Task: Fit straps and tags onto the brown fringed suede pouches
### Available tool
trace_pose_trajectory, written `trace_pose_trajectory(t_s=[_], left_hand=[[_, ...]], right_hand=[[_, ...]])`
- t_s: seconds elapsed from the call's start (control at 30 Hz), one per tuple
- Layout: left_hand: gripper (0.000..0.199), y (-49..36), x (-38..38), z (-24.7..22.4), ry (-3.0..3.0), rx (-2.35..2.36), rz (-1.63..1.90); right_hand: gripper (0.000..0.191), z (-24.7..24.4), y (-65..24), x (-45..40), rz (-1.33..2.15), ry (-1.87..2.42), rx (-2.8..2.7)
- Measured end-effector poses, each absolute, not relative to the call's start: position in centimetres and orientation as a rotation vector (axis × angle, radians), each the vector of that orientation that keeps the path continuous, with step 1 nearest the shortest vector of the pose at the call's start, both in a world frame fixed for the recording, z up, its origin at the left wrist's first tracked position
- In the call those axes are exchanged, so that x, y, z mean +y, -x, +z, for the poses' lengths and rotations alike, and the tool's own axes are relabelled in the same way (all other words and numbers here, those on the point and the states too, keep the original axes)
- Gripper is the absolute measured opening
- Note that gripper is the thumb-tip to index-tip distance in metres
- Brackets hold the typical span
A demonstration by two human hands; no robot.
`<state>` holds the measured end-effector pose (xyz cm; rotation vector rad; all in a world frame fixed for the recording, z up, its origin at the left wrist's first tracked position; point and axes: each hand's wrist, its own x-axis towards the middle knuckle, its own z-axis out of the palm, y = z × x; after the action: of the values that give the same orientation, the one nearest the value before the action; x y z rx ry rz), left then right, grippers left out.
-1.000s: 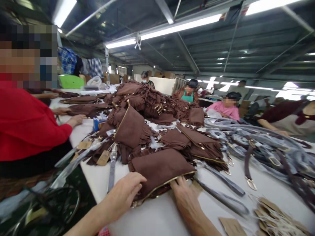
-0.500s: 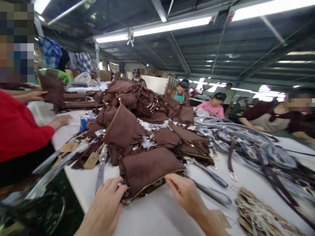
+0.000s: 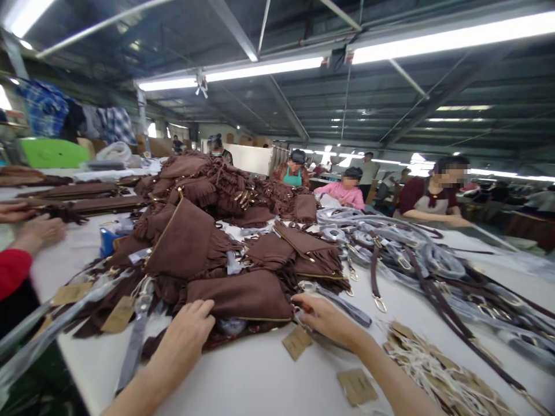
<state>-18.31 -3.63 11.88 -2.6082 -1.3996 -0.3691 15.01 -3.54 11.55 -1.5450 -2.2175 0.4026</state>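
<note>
A brown fringed pouch (image 3: 243,294) with a gold zip lies in front of me, its mouth gaping towards me and clear plastic showing inside. My left hand (image 3: 191,326) grips the pouch at its left end, fingers bent over the brown material. At the right corner, my right hand (image 3: 323,318) has its fingers closed beside small metal hardware; what exactly they pinch is hidden. A brown card tag (image 3: 297,342) lies just below those fingers. Behind the right hand runs a plastic-wrapped strap (image 3: 347,306).
A heap of brown fringed pouches (image 3: 182,237) rises behind. Plastic-wrapped straps (image 3: 416,260) spread across the right, with a pile of stringed tags (image 3: 437,370) nearer. Another loose tag (image 3: 356,387) lies at front. A co-worker's hands (image 3: 41,234) are at left; other people sit beyond.
The view has swung right, so things appear further left. My left hand has shifted onto the pouch's front, its mouth now gapes more, and a tag shows beneath my right hand.
</note>
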Motion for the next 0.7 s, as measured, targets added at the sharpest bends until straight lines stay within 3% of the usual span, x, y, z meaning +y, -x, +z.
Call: trace_pose_trajectory(t_s=[0.2, 0.4, 0.53, 0.7], left_hand=[[0.031, 14.4, -7.4, 12.3, 2.886, -1.324, -0.256], [0.024, 14.1, -5.4, 10.5, 2.889, -1.467, -0.299], [0.019, 15.9, -5.3, 11.2, 3.056, -1.366, -0.431], [0.031, 21.1, -5.9, 12.6, 2.947, -1.505, -0.933]], right_hand=[[0.022, 12.1, -15.3, -4.4, 0.748, 1.463, -1.998], [0.028, 11.9, -16.1, -5.7, 1.112, 1.411, -1.857], [0.030, 12.0, -16.3, -5.7, 0.914, 1.538, -1.969], [0.025, 10.3, -17.3, -5.6, 0.262, 1.623, -2.198]])
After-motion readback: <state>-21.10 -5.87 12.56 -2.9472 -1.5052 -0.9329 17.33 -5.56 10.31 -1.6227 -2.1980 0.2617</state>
